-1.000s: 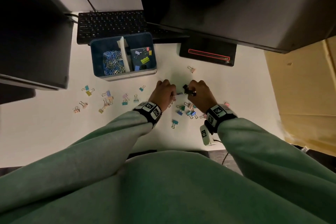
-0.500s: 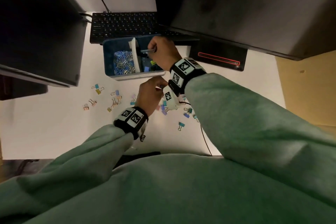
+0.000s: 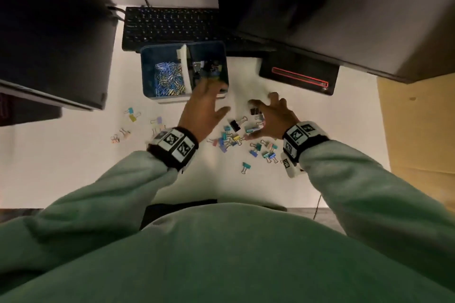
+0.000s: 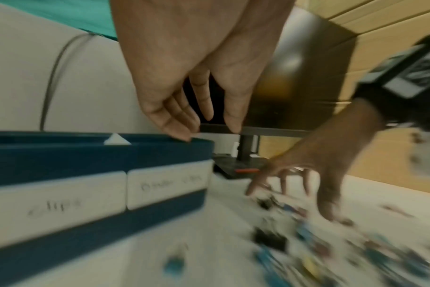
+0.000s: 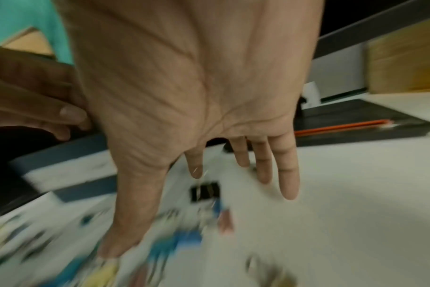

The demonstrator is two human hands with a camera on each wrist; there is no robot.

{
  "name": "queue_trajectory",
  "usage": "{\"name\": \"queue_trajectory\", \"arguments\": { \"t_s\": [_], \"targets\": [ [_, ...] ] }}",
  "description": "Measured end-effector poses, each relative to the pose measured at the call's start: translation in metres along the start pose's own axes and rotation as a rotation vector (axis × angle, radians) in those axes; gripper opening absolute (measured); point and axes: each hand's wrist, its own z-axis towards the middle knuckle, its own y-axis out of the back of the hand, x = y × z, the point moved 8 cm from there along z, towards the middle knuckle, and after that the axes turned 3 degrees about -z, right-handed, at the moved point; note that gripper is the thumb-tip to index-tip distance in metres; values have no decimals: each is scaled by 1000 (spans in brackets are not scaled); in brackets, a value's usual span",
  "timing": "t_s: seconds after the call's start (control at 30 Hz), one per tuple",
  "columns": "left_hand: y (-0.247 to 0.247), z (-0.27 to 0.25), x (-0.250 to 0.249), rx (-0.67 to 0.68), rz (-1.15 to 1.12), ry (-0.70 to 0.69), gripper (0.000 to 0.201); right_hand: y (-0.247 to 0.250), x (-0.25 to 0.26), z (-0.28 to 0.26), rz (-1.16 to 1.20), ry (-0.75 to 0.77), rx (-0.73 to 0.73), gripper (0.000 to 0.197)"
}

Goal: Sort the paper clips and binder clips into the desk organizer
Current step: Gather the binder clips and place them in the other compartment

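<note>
The blue desk organizer (image 3: 147, 69) stands in front of the keyboard. Its left compartment holds paper clips (image 3: 170, 79) and its right one binder clips (image 3: 208, 67). My left hand (image 3: 211, 96) hovers over the near rim of the right compartment with fingers spread and nothing in them; in the left wrist view its fingertips (image 4: 184, 136) hang just above the organizer rim (image 4: 86, 139). My right hand (image 3: 266, 110) is spread wide and empty over a pile of coloured binder clips (image 3: 236, 139) on the desk. A black binder clip (image 5: 205, 192) lies under its fingers (image 5: 286, 174).
More binder clips (image 3: 133, 115) lie scattered on the white desk (image 3: 73, 167) to the left. A black keyboard (image 3: 170, 26), dark monitors and a monitor base with a red line (image 3: 299, 76) stand behind. A cardboard surface (image 3: 418, 130) borders the desk on the right.
My right hand left the organizer's right compartment and came back over the clip pile, now empty. My left hand rose from the pile to the organizer's near rim and spread its fingers.
</note>
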Motion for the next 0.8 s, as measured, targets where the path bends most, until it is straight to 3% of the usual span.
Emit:
{"name": "queue_trajectory", "arguments": {
  "t_s": [0.1, 0.17, 0.3, 0.43, 0.67, 0.8],
  "targets": [
    [-63, -49, 24, 368, 123, 150, 81, -22, 19, -5, -69, 77, -61, 92],
    [-87, -65, 35, 451, 177, 207, 88, -28, 26, -6, -19, 94, -133, 70],
    [-96, -57, 30, 368, 168, 196, 61, -39, 33, -7, 86, 167, -184, 32],
    [-96, -49, 32, 373, 98, 204, 43, -41, 25, -9, 218, 135, -181, 17],
    [-89, -51, 33, 301, 50, 162, 29, -19, 6, -19, 481, 81, -178, 17],
    [-88, -51, 38, 273, 67, 156, 21, 30, 46, -18, 784, 226, -110, 19]
  ]
}}
